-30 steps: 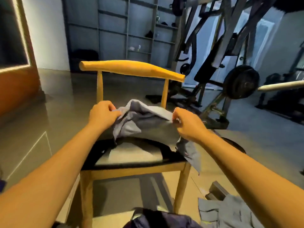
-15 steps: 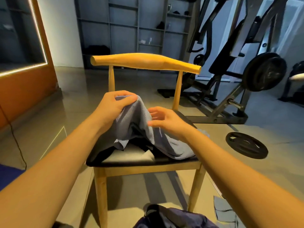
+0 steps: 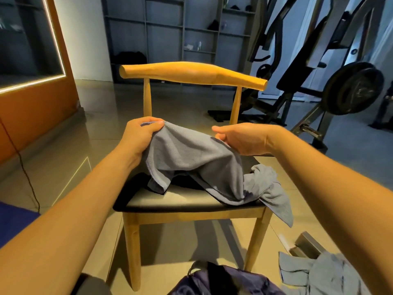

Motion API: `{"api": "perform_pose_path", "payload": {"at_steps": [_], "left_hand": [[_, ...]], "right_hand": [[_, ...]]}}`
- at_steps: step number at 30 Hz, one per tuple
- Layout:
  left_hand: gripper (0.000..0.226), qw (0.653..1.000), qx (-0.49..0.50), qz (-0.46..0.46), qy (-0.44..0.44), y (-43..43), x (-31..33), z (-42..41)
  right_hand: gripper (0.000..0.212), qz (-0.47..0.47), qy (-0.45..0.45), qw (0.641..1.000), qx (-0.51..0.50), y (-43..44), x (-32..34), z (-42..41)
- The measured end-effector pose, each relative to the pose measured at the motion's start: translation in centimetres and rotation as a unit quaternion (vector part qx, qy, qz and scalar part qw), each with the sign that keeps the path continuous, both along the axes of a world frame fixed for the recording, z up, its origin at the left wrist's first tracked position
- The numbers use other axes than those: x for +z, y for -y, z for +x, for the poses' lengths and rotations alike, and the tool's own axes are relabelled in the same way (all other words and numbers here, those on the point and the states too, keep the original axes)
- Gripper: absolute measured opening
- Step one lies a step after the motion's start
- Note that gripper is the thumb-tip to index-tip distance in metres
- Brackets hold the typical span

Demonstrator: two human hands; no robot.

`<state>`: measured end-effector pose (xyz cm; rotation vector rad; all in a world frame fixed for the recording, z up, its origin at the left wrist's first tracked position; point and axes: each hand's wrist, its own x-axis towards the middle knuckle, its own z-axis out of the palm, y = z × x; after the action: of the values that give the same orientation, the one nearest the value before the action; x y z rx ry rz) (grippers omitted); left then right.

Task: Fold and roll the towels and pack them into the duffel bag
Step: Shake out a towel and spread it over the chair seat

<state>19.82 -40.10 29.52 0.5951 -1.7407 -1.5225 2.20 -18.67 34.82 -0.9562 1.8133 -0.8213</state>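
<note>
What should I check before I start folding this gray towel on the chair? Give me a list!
1. Left hand has a grip on the towel: ok, it holds one corner.
2. Right hand has a grip too: cannot tell; its fingertips are at the towel's edge.
3. Towel lies flat on the chair seat: not ok, it is bunched up and one end hangs off the right side.
4. Bag is close by: ok, it sits on the floor just below the arms.
5. Bag is open: cannot tell.
6. Other towel is picked up: not ok, it lies on the floor at the right.
</note>
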Motion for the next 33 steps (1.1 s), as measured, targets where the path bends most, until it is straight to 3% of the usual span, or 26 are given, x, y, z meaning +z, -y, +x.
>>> {"api": "perform_pose_path", "payload": {"at_steps": [4, 7, 9, 12, 15, 18, 22, 25, 30, 33], "left_hand": [[0.011, 0.995, 0.085, 0.060, -0.004, 1.0, -0.7, -0.5], [0.017, 0.975, 0.185, 0.122, -0.032, 2.9, -1.2, -0.6], [0.019, 0.971, 0.213, 0.105, -0.015, 3.7, -1.5, -0.8], [0.022, 0.992, 0.127, -0.016, 0.005, 2.1, -0.6, -1.7], [0.022, 0.984, -0.038, -0.175, 0.018, -1.0, 1.1, -2.5], [0.040, 0.966, -0.178, -0.178, 0.064, -3.1, 0.8, -3.4], [0.010, 0.966, -0.207, -0.141, 0.058, -4.3, 0.7, -3.9], [0.010, 0.979, -0.188, -0.076, 0.019, -3.6, 0.9, -3.8], [0.009, 0.990, -0.136, 0.003, -0.024, -1.8, 0.7, -3.3], [0.009, 0.995, -0.071, 0.068, -0.028, -0.9, 0.2, -3.4]], "right_hand": [[0.061, 0.032, -0.069, 0.996, -0.056, -2.1, -0.8, -2.7], [0.033, 0.027, -0.134, 0.987, -0.082, -3.9, -1.9, -4.3], [0.027, -0.013, -0.174, 0.976, -0.130, -4.3, -2.5, -5.4], [0.023, -0.087, -0.190, 0.964, -0.165, -2.9, -2.1, -5.7], [0.019, -0.166, -0.234, 0.952, -0.110, -0.2, -0.6, -3.9], [0.009, -0.203, -0.255, 0.944, -0.047, 1.8, 0.9, -1.3], [0.012, -0.198, -0.300, 0.933, -0.032, 2.4, 1.9, -0.3], [0.024, -0.170, -0.262, 0.948, -0.068, 1.1, 1.6, -1.1], [0.045, -0.144, -0.100, 0.964, -0.202, -2.3, 0.7, -3.2], [0.036, -0.104, -0.054, 0.967, -0.227, -4.3, 0.4, -3.8]]}}
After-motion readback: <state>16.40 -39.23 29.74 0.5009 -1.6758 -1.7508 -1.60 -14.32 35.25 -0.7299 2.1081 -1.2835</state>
